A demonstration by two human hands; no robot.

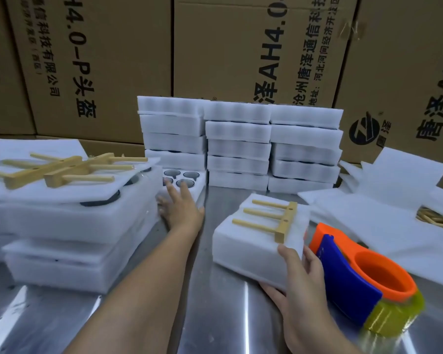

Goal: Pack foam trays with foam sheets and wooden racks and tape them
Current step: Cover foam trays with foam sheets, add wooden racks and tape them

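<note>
A white foam tray (251,251) lies tilted on the steel table, covered by a foam sheet, with a wooden rack (269,221) on top. My right hand (302,274) grips its near right corner, thumb on top and fingers underneath. My left hand (182,208) reaches out with straight fingers onto an uncovered foam tray (189,185) that holds round dark cups. An orange and blue tape dispenser (363,274) with a yellowish tape roll lies just right of my right hand.
Stacked foam trays (69,226) at left carry loose wooden racks (62,167) on top. Packed trays (241,144) stand in stacks at the back before cardboard boxes (228,47). Loose foam sheets (384,200) and more racks (437,221) lie at right.
</note>
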